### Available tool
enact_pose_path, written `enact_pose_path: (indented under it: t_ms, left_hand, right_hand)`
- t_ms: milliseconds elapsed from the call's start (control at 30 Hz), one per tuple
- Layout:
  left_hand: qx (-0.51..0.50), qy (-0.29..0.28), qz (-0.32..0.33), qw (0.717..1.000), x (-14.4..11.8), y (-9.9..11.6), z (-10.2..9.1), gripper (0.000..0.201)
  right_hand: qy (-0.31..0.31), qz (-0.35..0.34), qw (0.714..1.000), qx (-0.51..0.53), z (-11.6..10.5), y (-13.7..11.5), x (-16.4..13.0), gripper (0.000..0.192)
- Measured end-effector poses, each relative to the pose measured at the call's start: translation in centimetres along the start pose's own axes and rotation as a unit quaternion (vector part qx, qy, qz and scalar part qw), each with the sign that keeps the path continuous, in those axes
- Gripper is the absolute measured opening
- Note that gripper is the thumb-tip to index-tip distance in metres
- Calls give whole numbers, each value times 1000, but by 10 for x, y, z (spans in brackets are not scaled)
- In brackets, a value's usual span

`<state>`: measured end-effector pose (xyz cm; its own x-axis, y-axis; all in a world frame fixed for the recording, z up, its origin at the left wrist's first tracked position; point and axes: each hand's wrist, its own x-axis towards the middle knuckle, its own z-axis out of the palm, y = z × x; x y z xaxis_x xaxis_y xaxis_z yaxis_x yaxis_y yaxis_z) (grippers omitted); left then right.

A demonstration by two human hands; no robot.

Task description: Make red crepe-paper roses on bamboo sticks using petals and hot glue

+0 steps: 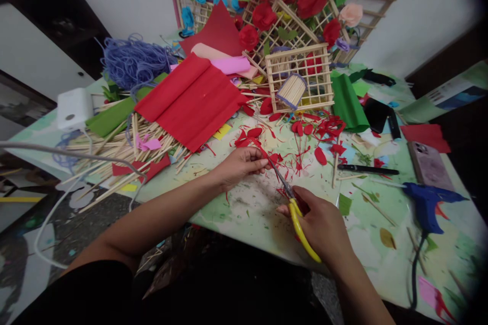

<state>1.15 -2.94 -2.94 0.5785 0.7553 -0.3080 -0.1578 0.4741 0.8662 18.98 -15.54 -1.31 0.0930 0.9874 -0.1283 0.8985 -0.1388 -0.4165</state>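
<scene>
My left hand [244, 166] is closed in a pinch on a small piece of red crepe paper [263, 151]. In my right hand [318, 218] is a pair of scissors [301, 231] with yellow handles. The scissors' blades point up and left, their tips beside the red piece at my left fingertips. Whether the blades touch the paper I cannot tell. Beyond my hands, cut red paper petals [320, 156] and thin red scraps lie scattered on the table [236, 226].
A large red crepe sheet [190, 96] lies over thin sticks [110, 155] at left, near blue yarn [133, 61]. Stick lattices [301, 78] with paper flowers lean at the back. A blue glue gun [427, 203], phone [430, 165] and black pen [368, 169] are at right.
</scene>
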Motion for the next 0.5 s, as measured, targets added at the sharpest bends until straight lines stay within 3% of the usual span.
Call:
enact_pose_path:
  t_ms: [500]
  left_hand:
    - [-18, 47, 10, 999, 0, 2, 2, 19]
  right_hand:
    - [11, -5, 1000, -7, -4, -4, -2, 23]
